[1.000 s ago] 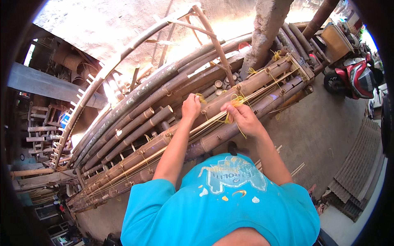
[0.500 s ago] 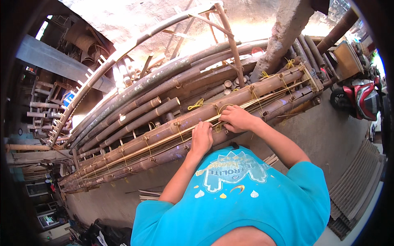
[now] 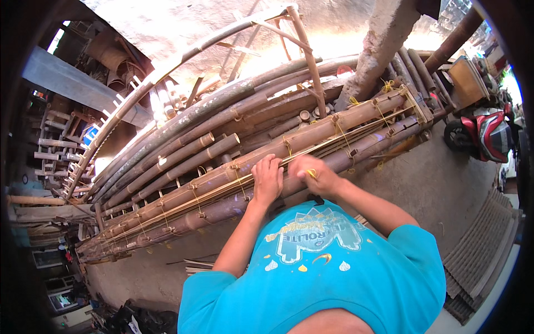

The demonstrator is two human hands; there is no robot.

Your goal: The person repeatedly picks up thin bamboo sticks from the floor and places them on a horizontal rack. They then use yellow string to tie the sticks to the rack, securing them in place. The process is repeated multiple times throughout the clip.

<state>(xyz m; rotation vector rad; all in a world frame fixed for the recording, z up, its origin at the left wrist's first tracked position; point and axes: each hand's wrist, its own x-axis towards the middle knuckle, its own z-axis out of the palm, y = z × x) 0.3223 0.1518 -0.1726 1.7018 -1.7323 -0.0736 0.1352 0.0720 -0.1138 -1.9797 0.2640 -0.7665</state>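
we find the right hand (image 3: 319,177) closed on yellow cord (image 3: 312,173); we cannot tell the left hand's (image 3: 268,179) grip. bamboo strips (image 3: 328,146) slant up rightward past both.

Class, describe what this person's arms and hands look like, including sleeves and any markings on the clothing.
The T-shirt is bright turquoise with short sleeves and a pale print on its front. The forearms are bare. The left hand and right hand are ungloved, with no watch or bracelet visible.
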